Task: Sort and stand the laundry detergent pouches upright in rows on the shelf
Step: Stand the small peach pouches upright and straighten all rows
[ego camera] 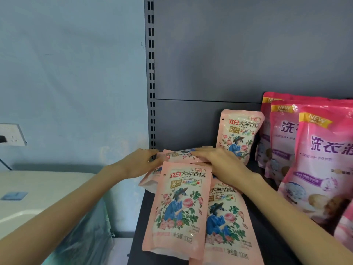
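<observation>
Pink rear pouch (181,155), gripped by left hand (139,163) and pressed under flat right hand (215,159) beside the standing pouch (238,134), could drag front pouches (179,207) off the shelf (267,241).

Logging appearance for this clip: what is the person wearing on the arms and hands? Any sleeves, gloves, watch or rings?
Nothing worn shows. The left hand and right hand are ungloved, with no rings visible. The left forearm and right forearm are bare as far as the frame edge: no sleeves, watch, bracelet or markings in view.
</observation>
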Tool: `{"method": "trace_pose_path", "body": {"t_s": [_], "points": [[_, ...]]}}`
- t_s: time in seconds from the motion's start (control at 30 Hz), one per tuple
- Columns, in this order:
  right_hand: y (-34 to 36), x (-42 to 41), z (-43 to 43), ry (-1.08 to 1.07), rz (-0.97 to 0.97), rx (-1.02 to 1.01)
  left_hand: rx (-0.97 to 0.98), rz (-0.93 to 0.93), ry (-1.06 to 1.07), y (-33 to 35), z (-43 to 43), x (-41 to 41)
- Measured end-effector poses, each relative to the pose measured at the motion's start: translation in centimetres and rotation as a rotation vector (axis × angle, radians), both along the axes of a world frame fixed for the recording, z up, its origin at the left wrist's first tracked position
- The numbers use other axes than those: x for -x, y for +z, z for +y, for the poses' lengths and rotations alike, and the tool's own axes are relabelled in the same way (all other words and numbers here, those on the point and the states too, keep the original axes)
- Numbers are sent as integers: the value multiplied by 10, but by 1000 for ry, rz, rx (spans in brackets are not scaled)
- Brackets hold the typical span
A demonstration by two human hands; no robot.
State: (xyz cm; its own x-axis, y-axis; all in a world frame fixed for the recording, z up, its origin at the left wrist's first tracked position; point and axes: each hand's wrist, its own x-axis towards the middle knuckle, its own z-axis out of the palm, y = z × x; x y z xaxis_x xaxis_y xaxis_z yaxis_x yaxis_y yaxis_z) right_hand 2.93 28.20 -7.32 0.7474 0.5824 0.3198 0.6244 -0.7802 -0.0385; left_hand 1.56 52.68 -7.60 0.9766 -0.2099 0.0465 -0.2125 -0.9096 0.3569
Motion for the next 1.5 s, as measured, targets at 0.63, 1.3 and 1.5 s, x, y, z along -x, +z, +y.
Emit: {"method": "trace_pose_path", "body": {"t_s": [0.63, 1.3, 1.5], "points": [[-7, 7, -7, -5, 70, -339, 858, 105, 198, 17, -29, 0], [2, 6, -18, 59, 198, -899, 721, -324, -194, 97, -80, 5], [14, 8, -19, 63, 255, -1248, 594, -418, -297, 109, -99, 9]]}}
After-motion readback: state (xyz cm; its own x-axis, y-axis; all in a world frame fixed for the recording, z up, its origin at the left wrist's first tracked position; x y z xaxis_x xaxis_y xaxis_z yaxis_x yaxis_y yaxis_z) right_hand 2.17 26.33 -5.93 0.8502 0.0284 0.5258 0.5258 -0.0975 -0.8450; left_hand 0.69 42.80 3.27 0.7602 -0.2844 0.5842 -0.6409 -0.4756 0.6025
